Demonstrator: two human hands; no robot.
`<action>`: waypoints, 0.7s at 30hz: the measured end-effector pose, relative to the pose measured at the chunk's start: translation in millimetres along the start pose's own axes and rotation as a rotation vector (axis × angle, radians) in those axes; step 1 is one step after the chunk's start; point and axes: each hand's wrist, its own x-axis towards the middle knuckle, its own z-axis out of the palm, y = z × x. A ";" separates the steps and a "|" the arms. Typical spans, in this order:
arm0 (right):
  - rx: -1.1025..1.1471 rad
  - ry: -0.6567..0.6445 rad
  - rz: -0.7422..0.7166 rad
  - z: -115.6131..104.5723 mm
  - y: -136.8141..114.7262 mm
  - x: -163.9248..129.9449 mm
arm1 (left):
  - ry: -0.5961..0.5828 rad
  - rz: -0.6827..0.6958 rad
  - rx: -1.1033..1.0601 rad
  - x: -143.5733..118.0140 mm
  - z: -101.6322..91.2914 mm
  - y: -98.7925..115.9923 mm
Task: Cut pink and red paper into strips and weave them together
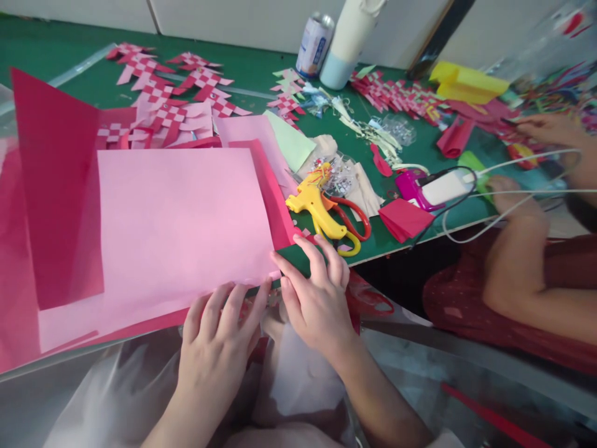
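Observation:
A light pink paper sheet [186, 211] lies in front of me, its near edge turned up into a narrow fold along the table's front edge. My left hand [224, 330] has its fingertips curled on that folded edge; its thumb is hidden. At the sheet's near right corner, my right hand [319, 292] closes index finger and thumb around the end of the fold, with its other fingers spread toward the table. Just beyond this hand lie yellow-handled and red-handled scissors [349, 218] and a yellow glue gun [321, 205].
Dark pink paper [60, 186] stands folded at the left. Checkered woven paper pieces [158, 93] lie behind the sheet. A can [314, 46] and a bottle [347, 43] stand at the back. On the right are a white power bank [445, 188], cables and another person's hands [513, 196].

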 end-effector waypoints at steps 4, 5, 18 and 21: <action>0.025 0.032 0.025 3.4 -1.1 1.8 | 0.003 0.009 0.001 0.8 -0.1 -0.4; 0.034 0.041 0.037 4.5 -1.9 2.3 | 0.006 0.012 0.007 0.8 0.1 -0.3; 0.098 0.107 0.049 9.3 -2.5 -1.7 | 0.014 0.016 0.026 -2.4 1.8 0.7; 0.108 0.204 0.008 9.9 -1.0 -14.4 | 0.008 0.018 0.024 -1.9 1.5 1.3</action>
